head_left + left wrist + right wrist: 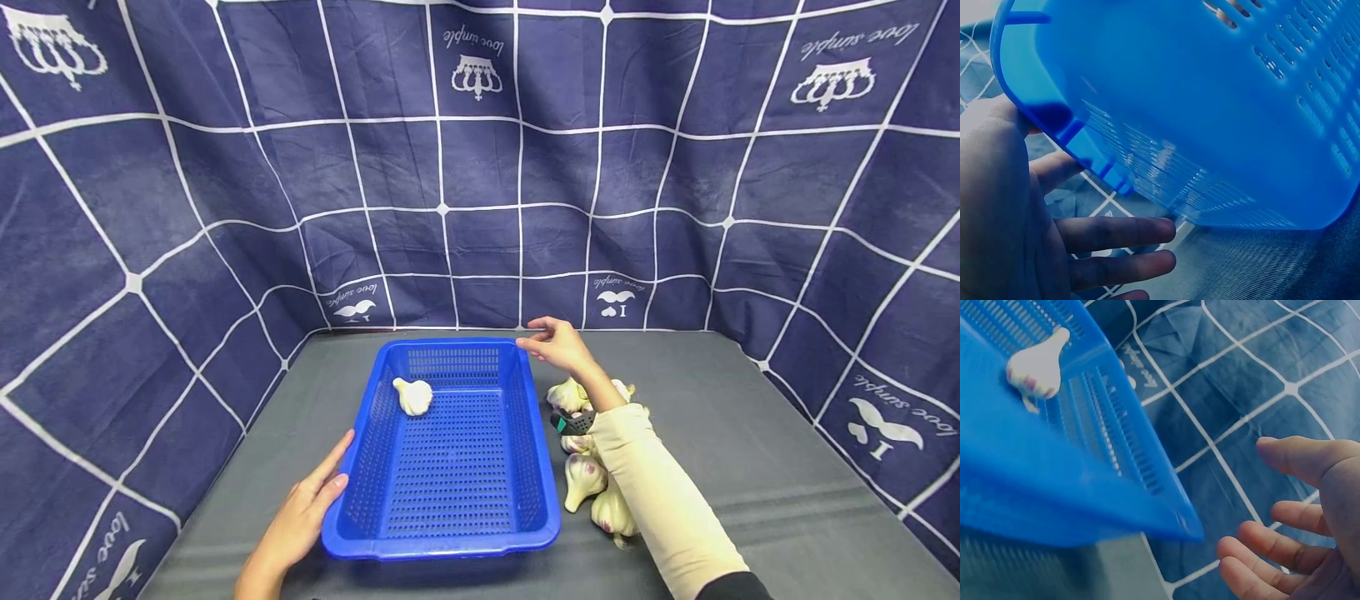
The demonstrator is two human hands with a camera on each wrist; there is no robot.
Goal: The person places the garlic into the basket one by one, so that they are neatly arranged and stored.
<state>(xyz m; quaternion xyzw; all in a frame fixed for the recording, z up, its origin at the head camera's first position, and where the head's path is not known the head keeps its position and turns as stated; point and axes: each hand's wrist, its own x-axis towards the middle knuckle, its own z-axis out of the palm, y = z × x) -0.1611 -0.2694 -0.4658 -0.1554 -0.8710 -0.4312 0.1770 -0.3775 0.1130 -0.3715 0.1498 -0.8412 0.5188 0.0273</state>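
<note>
A blue plastic basket point(450, 546) with slotted walls stands in the middle of the table. One garlic bulb point(414, 397) lies inside it near the far left corner. My left hand point(300, 504) is at the basket's left rim, thumb and index finger right at the edge; in the left wrist view the other fingers point(1122, 232) extend straight beneath the rim. Beyond the far right corner, my right hand point(558, 343) has its fingers spread and loosely bent. The right wrist view shows a gap between that hand point(1310, 544) and the basket corner, with nothing held.
Several garlic bulbs point(585, 477) lie in a pile right of the basket, partly hidden under the right forearm and its cream sleeve point(660, 492). A dark grey cover point(750, 467) lies over the table. Blue checked cloth point(480, 167) hangs around the back and sides.
</note>
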